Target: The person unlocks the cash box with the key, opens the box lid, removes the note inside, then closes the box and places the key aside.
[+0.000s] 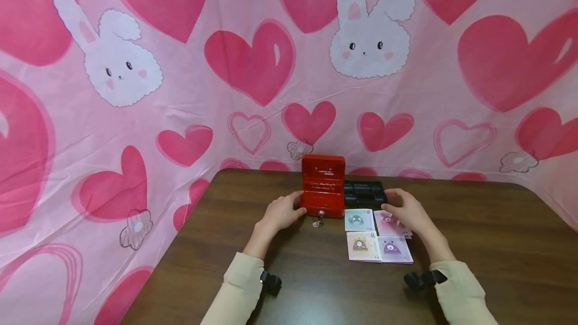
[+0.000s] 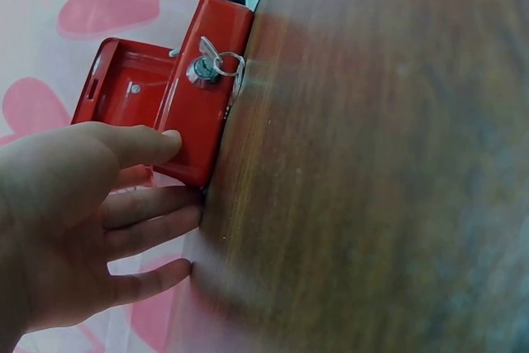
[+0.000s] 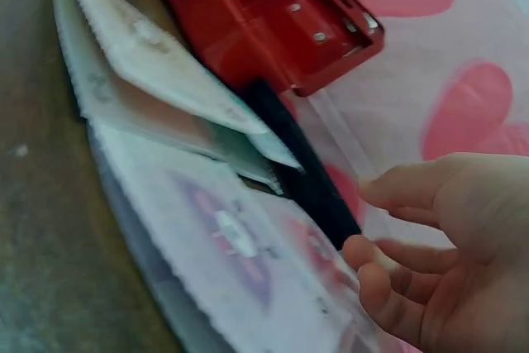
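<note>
Cash box point(image 1: 322, 200), red, metal: open on the table point(image 1: 325, 290), lid raised at the far side, keys point(image 2: 210, 50) at the near-face lock. Left hand point(image 1: 283, 211): fingers extended and spread, touching the box's left end, thumb on its near face. Compartment tray point(image 1: 365, 192), black: just right of the box. Right hand point(image 1: 410, 210): fingers loosely bent, apart, at the tray's right end; contact cannot be told. Illustrated notes point(image 1: 364, 246): four groups, two by two, nearer than the tray.

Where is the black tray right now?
In the head view, the black tray lies right of centre, between the open red box and the right hand, just beyond the green note.
</note>
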`<act>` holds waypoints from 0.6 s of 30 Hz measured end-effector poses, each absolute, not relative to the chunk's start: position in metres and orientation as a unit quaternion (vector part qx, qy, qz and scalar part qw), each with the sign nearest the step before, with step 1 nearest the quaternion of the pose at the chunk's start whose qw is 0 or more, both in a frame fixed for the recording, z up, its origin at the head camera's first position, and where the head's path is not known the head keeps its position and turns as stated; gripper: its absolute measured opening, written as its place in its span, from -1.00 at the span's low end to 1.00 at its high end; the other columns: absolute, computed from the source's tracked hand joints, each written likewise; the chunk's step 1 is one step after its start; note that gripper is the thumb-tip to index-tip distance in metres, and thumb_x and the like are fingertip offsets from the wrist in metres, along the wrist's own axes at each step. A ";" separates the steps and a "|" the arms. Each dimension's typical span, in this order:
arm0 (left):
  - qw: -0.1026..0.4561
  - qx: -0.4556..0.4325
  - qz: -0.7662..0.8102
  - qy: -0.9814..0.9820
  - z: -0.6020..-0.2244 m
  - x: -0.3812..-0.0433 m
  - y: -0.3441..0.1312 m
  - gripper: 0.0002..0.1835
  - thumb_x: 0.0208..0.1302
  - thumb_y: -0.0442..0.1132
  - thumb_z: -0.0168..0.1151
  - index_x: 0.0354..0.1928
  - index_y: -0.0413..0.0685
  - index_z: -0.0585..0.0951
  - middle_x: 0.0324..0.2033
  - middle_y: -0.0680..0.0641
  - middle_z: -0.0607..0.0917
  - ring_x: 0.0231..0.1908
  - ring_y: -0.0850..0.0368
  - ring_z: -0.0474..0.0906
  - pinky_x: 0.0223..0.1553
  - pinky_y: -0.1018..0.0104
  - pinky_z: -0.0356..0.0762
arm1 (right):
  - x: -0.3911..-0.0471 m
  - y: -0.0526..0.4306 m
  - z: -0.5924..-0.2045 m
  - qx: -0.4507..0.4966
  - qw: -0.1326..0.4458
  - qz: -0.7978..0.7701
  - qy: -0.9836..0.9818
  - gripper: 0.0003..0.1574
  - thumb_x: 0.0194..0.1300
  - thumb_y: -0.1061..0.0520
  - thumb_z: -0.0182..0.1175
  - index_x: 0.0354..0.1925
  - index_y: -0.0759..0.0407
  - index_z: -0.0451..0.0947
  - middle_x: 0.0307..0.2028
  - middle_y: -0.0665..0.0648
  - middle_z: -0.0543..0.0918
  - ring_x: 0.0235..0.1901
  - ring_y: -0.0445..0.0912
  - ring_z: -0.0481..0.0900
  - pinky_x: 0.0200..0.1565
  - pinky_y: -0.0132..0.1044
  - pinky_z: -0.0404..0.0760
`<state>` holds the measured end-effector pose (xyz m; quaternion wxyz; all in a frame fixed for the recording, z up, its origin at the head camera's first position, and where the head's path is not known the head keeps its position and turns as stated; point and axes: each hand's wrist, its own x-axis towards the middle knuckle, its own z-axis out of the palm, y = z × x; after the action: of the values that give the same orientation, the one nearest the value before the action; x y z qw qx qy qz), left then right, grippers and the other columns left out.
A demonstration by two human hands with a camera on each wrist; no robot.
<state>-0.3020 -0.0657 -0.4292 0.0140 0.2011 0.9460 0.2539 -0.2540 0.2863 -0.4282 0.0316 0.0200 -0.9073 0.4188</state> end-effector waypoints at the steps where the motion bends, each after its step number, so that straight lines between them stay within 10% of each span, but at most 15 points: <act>1: 0.014 0.202 0.253 0.946 -0.430 -0.302 -0.066 -0.39 0.36 -0.01 0.23 0.40 -0.01 0.42 0.11 -0.10 0.70 0.07 -0.02 0.65 0.13 -0.06 0.56 | -0.254 0.284 -0.429 0.016 0.029 0.418 -0.908 -0.32 0.35 0.11 0.22 0.33 0.36 0.29 0.20 0.55 0.44 -0.54 -0.07 0.56 -0.57 -0.26 0.55; 18: 0.006 0.197 0.243 0.950 -0.430 -0.303 -0.065 -0.39 0.35 -0.01 0.24 0.39 0.00 0.43 0.05 -0.09 0.73 0.02 -0.01 0.67 0.08 -0.03 0.59 | -0.257 0.274 -0.434 -0.007 0.003 0.467 -0.884 -0.24 0.37 0.13 0.21 0.41 0.34 0.20 0.24 0.55 0.33 -0.56 -0.08 0.51 -0.58 -0.30 0.53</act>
<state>-0.3031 -0.0654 -0.4300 0.0064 0.1974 0.9496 0.2432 -0.2575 0.2739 -0.4341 0.0033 -0.0069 -0.8840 0.4674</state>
